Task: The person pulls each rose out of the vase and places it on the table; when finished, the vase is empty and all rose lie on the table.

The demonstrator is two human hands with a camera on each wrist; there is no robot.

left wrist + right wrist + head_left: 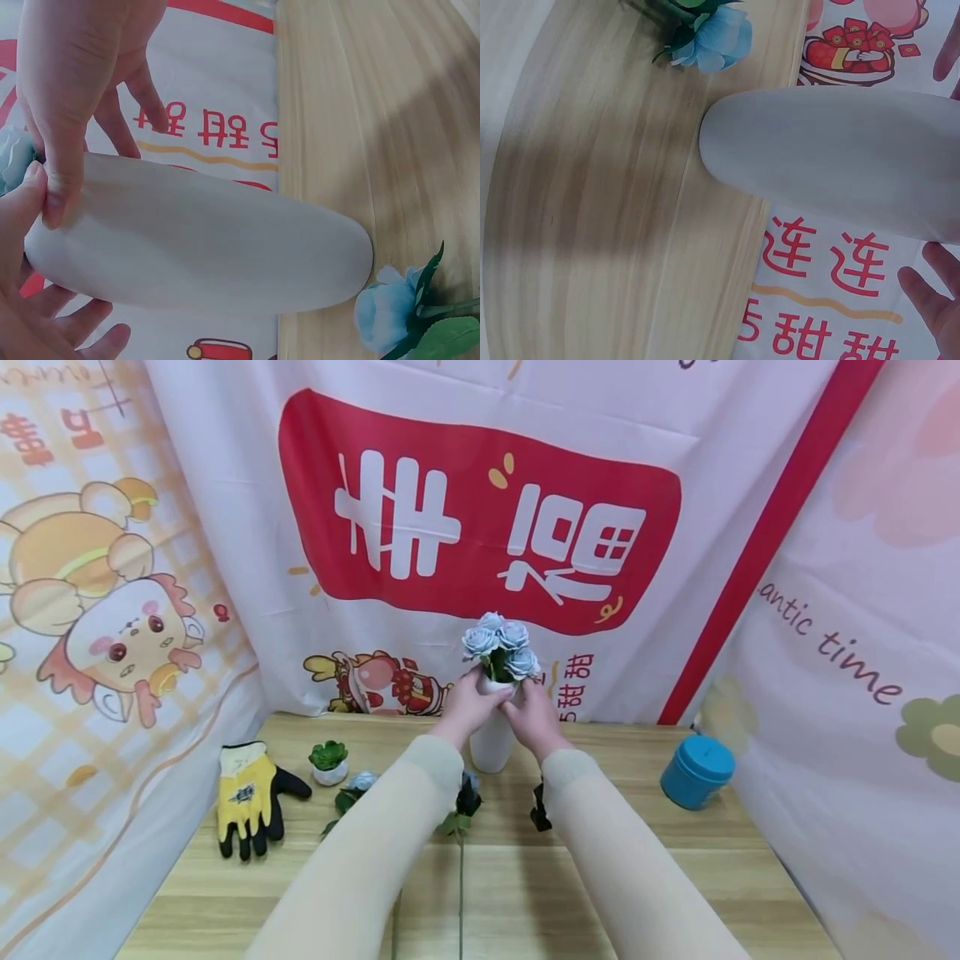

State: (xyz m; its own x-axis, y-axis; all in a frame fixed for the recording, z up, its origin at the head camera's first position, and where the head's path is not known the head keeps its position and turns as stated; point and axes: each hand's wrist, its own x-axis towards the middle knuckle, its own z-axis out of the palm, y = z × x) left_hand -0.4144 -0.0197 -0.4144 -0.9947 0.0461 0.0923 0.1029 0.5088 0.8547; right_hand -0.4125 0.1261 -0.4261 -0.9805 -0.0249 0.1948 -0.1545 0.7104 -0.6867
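A tall white vase (491, 743) stands on the wooden table, with several pale blue artificial roses (501, 647) rising from its mouth. Both hands grip its upper end, one at each side. My left hand (468, 703) has its thumb at the rim beside the blooms, its other fingers around the side. From the opposite side my right hand (534, 714) lays its thumb on the vase wall (187, 232) just below the rim. In the right wrist view, loosely spread fingers (930, 292) show beside the vase. The stems inside are hidden.
Loose blue roses (362, 782) with long stems lie on the table (600, 852), partly under the left sleeve. A yellow-black glove (251, 797) and small potted succulent (328, 762) are at left, a blue lidded tub (697, 772) at right. A dark object (540, 810) is half hidden by the right sleeve.
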